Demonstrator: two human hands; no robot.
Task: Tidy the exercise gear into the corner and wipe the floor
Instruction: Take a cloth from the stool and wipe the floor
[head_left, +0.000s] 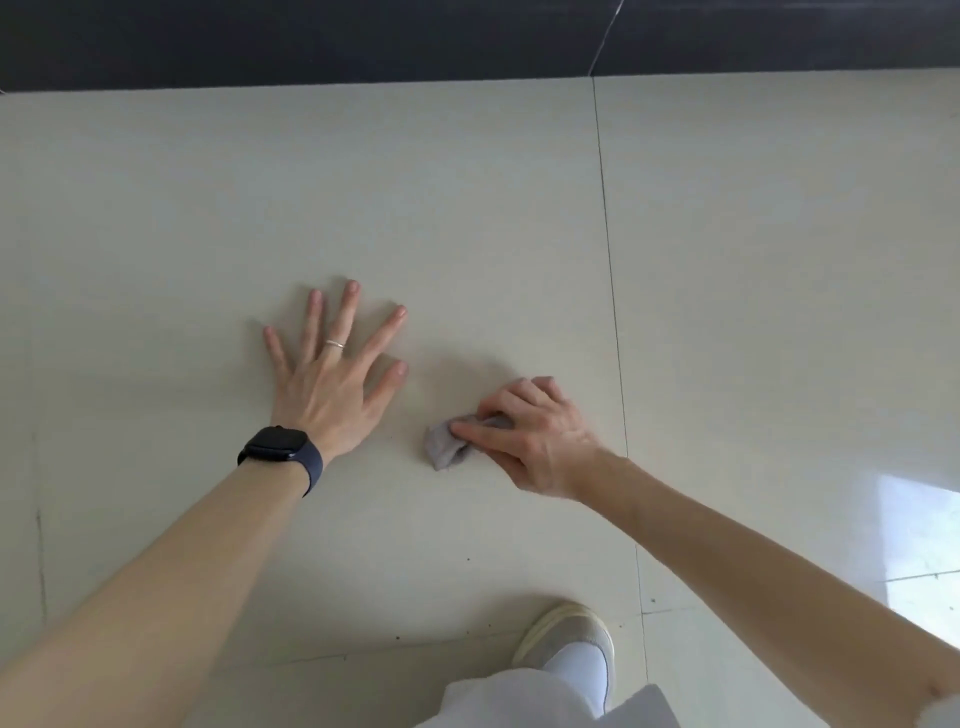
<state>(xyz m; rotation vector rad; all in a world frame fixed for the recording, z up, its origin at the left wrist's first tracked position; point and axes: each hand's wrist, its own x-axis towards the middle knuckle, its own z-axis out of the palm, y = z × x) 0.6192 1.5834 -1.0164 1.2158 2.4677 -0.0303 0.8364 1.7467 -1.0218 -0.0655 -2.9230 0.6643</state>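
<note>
A small grey cloth is bunched on the pale tiled floor, pressed down by my right hand, whose fingers are curled over it. To the left of the cloth, my left hand lies flat on the tile with its fingers spread, holding nothing. It wears a ring, and a dark watch sits on that wrist. No exercise gear is in view.
A dark wall base runs along the far edge of the floor. My foot in a light shoe stands at the bottom, just right of centre. Small dark specks dot the tile near the shoe. Bright glare lies at the right.
</note>
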